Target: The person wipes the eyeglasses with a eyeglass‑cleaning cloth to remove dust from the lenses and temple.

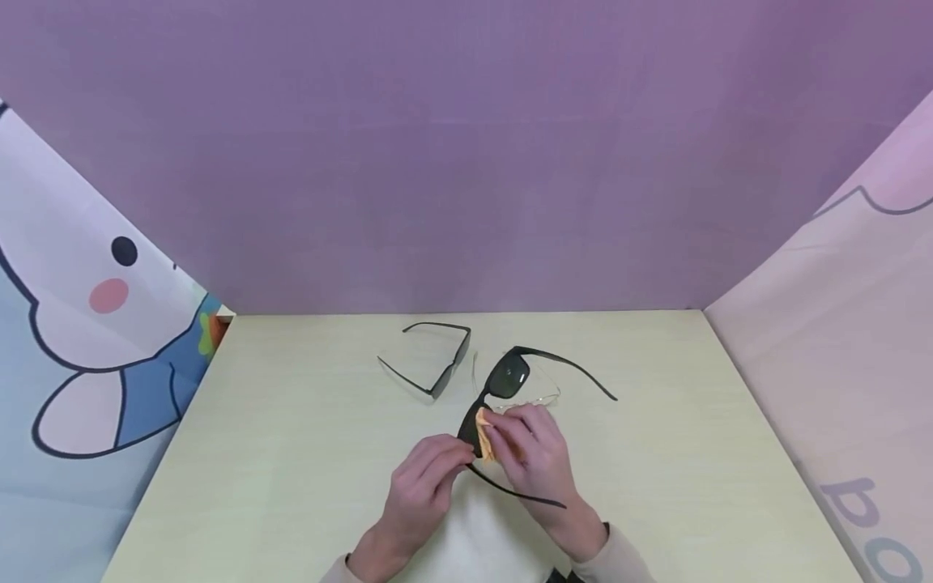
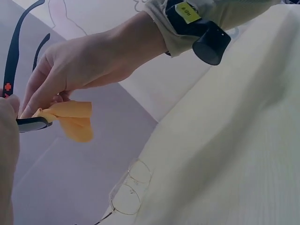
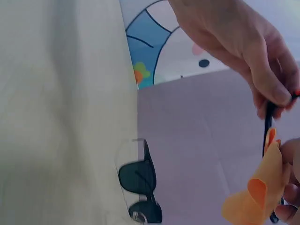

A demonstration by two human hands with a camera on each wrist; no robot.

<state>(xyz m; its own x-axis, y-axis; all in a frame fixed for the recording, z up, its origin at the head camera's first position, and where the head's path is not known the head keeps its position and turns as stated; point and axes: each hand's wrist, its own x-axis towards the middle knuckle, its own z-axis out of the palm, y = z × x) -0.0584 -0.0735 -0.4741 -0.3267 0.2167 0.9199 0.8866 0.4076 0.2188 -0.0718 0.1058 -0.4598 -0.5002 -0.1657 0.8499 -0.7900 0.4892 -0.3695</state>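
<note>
Black sunglasses (image 1: pixel 509 376) with dark lenses are held above the table, temples unfolded and pointing right in the head view. My left hand (image 1: pixel 428 479) pinches their frame near the hinge at the lower lens. With the fingertips of my right hand (image 1: pixel 535 453) I pinch an orange cloth (image 1: pixel 483 433) against that lens. In the left wrist view a loose flap of the cloth (image 2: pixel 77 119) hangs beside the lens edge. The right wrist view has my left hand (image 3: pixel 248 51) gripping the frame, while the cloth (image 3: pixel 258 192) hides most of the lens.
Another pair of dark sunglasses (image 1: pixel 453 364) lies unfolded on the pale table (image 1: pixel 291 453), left of the held pair. Thin wire-framed glasses (image 2: pixel 126 199) with clear round lenses rest on the table behind my hands. A purple backdrop (image 1: pixel 466 162) and printed side cloths enclose the table.
</note>
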